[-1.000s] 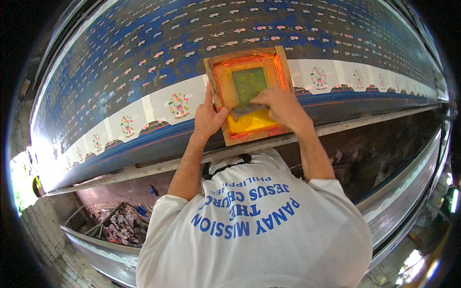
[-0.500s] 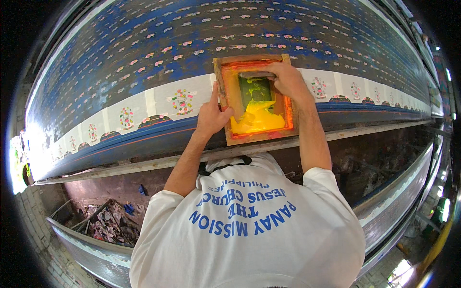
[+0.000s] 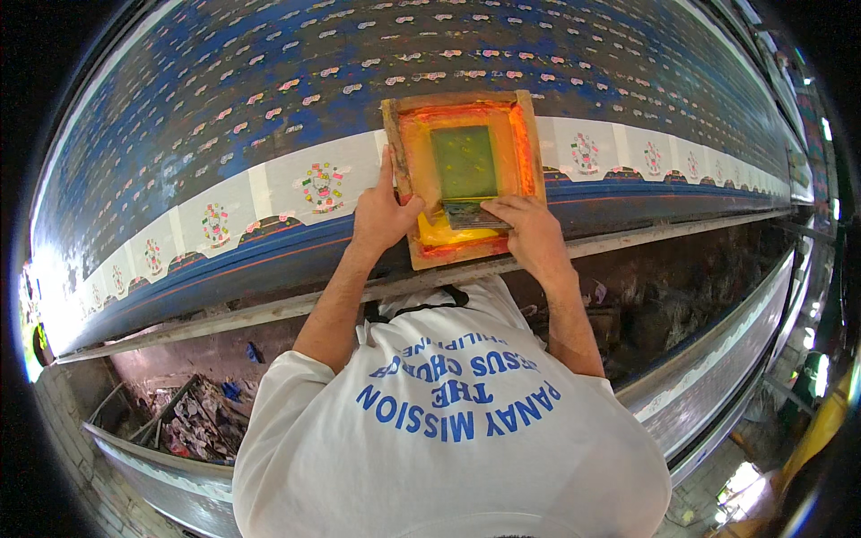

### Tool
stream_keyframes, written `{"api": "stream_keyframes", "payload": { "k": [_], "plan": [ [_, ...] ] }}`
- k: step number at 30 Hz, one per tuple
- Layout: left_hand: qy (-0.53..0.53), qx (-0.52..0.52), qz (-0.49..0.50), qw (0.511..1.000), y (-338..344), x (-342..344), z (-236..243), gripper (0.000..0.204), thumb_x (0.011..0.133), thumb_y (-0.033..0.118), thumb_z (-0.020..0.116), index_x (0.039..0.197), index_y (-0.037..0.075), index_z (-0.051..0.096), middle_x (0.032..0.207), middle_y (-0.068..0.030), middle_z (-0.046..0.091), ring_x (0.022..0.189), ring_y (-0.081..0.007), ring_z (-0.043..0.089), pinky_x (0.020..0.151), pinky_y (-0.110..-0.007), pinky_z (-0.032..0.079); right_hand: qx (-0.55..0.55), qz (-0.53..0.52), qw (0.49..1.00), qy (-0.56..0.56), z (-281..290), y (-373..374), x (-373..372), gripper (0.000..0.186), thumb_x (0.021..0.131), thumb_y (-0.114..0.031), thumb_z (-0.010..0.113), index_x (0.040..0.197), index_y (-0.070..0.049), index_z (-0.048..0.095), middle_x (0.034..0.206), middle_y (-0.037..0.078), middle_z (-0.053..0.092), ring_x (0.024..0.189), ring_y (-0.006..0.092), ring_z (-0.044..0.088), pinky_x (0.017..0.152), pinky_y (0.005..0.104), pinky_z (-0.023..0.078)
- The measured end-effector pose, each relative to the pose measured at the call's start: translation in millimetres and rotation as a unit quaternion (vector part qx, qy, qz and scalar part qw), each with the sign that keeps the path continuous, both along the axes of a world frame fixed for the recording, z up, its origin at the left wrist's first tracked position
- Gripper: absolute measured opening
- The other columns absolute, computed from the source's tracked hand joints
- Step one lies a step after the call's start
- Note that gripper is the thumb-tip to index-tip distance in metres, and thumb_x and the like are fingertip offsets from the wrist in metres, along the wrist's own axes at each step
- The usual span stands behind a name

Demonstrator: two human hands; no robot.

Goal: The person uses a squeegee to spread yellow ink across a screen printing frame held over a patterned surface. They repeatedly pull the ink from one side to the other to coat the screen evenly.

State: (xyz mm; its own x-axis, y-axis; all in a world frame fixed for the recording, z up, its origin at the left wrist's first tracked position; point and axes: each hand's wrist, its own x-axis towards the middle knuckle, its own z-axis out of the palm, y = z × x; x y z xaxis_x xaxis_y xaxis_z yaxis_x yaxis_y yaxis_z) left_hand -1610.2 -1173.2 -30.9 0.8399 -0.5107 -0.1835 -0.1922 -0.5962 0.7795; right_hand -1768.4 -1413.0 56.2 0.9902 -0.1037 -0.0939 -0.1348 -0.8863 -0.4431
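Note:
A screen printing frame (image 3: 529,134) with wooden sides and orange-stained inner edges lies over the white fabric strip (image 3: 269,184) on the long table. My left hand (image 3: 384,213) grips its left side, with the index finger stretched along the wood and the thumb over the inner edge. My right hand (image 3: 529,231) is closed on a dark squeegee (image 3: 471,215) pressed to the mesh near the frame's close end. Yellow ink (image 3: 444,235) is gathered on the near side of the blade. Beyond the blade, the mesh window (image 3: 464,161) shows dark green with small yellow specks.
Printed colourful motifs (image 3: 323,186) repeat along the fabric strip on both sides. The table top (image 3: 359,54) beyond is blue and dark with rows of small prints. A rail (image 3: 215,323) runs along the near edge. Below left lies a heap of scraps (image 3: 197,417).
My right hand has drawn the squeegee from the frame's far end to its near end, pulling the yellow ink toward me. My left hand stays on the frame's side.

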Motion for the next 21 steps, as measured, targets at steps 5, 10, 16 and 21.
{"api": "stream_keyframes", "payload": {
  "k": [5, 10, 16, 21],
  "plan": [
    [0.009, 0.023, 0.003, 1.000, -3.6, 2.0, 10.5, 0.109, 0.090, 0.032, 0.076, 0.177, 0.000, 0.019, 0.079, -0.0214, 0.078, 0.073, -0.0427, 0.079, 0.070, -0.052, 0.064, -0.006, 0.005, 1.000, -0.021, 0.9, -1.4, -4.4, 0.055, 0.080, 0.002, 0.075, 0.134, -0.009, 0.080, 0.132, 0.010, 0.079, 0.126, 0.0325, 0.070, 0.111, 0.0448, 0.056],
    [0.001, 0.000, 0.020, 1.000, -2.1, -0.2, 4.1, 0.108, 0.092, 0.029, 0.077, 0.179, 0.005, 0.019, 0.080, -0.0191, 0.079, 0.070, -0.0363, 0.080, 0.067, -0.046, 0.063, 0.007, 0.025, 0.999, -0.039, -2.1, -10.7, -5.0, 0.056, 0.080, 0.001, 0.076, 0.135, -0.008, 0.079, 0.131, 0.009, 0.078, 0.123, 0.0320, 0.069, 0.110, 0.0438, 0.056],
    [-0.013, -0.015, 0.021, 1.000, -60.0, -20.7, 18.2, 0.109, 0.091, 0.023, 0.077, 0.179, 0.005, 0.016, 0.083, -0.0189, 0.080, 0.070, -0.0334, 0.080, 0.066, -0.043, 0.064, 0.026, 0.036, 0.998, -0.055, 6.0, -74.6, -24.4, 0.055, 0.080, -0.001, 0.076, 0.135, -0.009, 0.079, 0.130, 0.007, 0.077, 0.122, 0.0312, 0.068, 0.109, 0.0435, 0.056],
    [-0.012, -0.030, 0.019, 0.999, -144.8, -48.9, 18.6, 0.110, 0.090, 0.023, 0.077, 0.179, 0.004, 0.016, 0.084, -0.0184, 0.081, 0.071, -0.0324, 0.080, 0.068, -0.042, 0.064, 0.000, 0.032, 0.998, -0.060, 11.5, -156.1, -52.5, 0.054, 0.081, -0.001, 0.075, 0.134, -0.009, 0.079, 0.129, 0.006, 0.077, 0.121, 0.0309, 0.068, 0.109, 0.0446, 0.055]
  ]
}}
